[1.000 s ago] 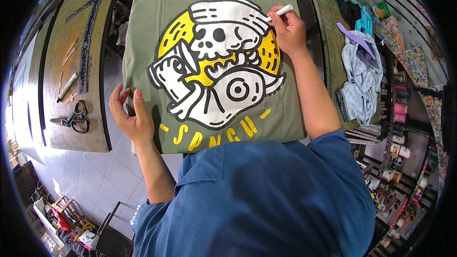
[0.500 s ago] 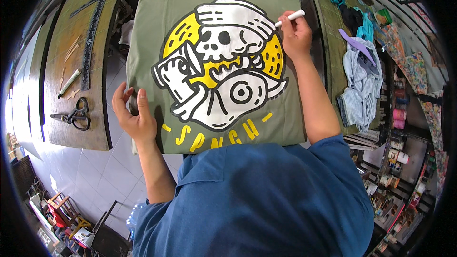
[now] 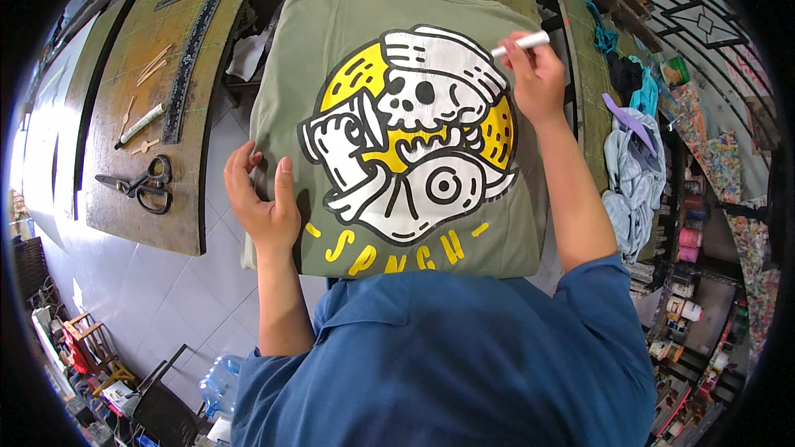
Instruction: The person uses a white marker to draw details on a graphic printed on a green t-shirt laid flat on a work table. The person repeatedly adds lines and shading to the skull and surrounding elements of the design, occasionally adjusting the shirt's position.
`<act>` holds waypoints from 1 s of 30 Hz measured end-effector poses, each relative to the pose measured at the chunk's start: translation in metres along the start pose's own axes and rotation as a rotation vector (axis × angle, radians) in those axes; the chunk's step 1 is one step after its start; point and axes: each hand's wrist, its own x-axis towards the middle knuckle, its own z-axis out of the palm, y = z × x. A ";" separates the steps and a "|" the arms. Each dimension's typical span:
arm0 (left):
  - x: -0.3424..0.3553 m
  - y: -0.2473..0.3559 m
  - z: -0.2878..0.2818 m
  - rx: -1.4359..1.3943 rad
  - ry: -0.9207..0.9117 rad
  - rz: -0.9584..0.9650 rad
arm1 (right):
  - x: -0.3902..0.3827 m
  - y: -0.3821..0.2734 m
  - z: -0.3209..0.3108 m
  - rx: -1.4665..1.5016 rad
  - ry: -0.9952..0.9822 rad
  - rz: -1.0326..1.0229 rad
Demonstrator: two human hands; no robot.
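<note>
Right hand [image 3: 538,87] gripping one white pen [image 3: 530,40], left hand [image 3: 269,211] spread wide, one olive printed shirt [image 3: 414,145]

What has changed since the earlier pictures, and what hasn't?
The right grip and its pen have moved slightly forward relative to the printed hat. The view has swung too, so the shirt sits further right and lower in it. Nothing was taken or let go. Unchanged: left grip open at the shirt's left edge, scissors on the left board.

Left hand [image 3: 269,207] loosely spread, thumb apart; right hand [image 3: 540,87] (the farther forward one) curled in a pinch
</note>
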 end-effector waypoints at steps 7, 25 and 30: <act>-0.002 0.005 -0.001 0.006 0.008 -0.015 | 0.036 -0.005 0.082 -0.056 -0.281 0.033; -0.001 0.002 -0.001 0.052 -0.011 0.003 | 0.042 -0.002 0.107 -0.257 -0.299 -0.113; -0.001 0.002 -0.001 0.056 -0.007 -0.003 | 0.042 -0.006 0.109 -0.245 -0.254 -0.128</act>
